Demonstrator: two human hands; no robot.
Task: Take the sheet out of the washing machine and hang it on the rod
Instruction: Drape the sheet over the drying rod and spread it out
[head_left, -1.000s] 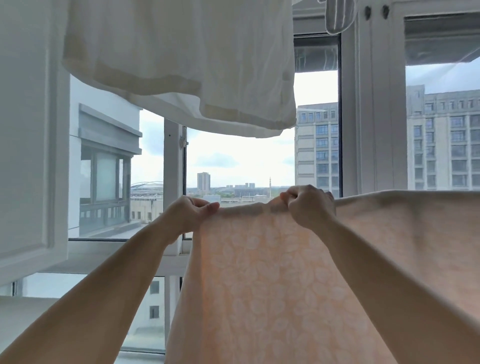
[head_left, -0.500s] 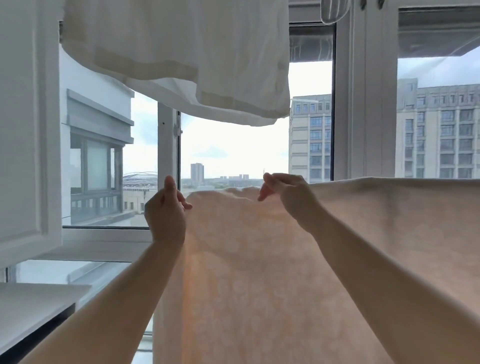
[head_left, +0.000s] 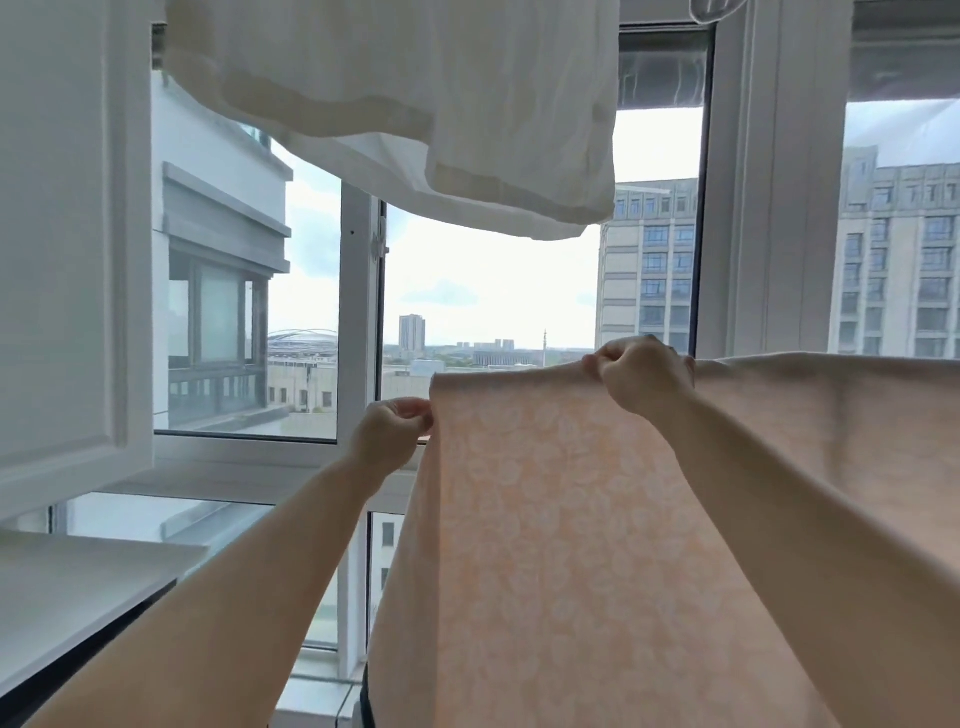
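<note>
The sheet (head_left: 597, 545), pale peach with a faint white leaf pattern, hangs spread in front of the window (head_left: 493, 312), filling the lower right of the view; its top edge runs level from the middle out to the right border, and its left edge drops down and slightly leftward toward the floor; whatever carries the top edge is hidden under the fold, so the rod itself cannot be made out. The right hand (head_left: 641, 379) sits at the top edge, fingers curled together and pinching the cloth at the fold; the left hand (head_left: 392, 428) is lower, at the upper left corner, its fingertips closed on the side edge of the sheet; both forearms reach up from the bottom of the view. Above, a white cloth (head_left: 415, 104) hangs from overhead, its lower hem well clear of the sheet and hands. To the left is a white cabinet door (head_left: 62, 234) with a white ledge (head_left: 78, 582) below it; beyond the glass stand tall buildings (head_left: 893, 260) under a cloudy sky.
</note>
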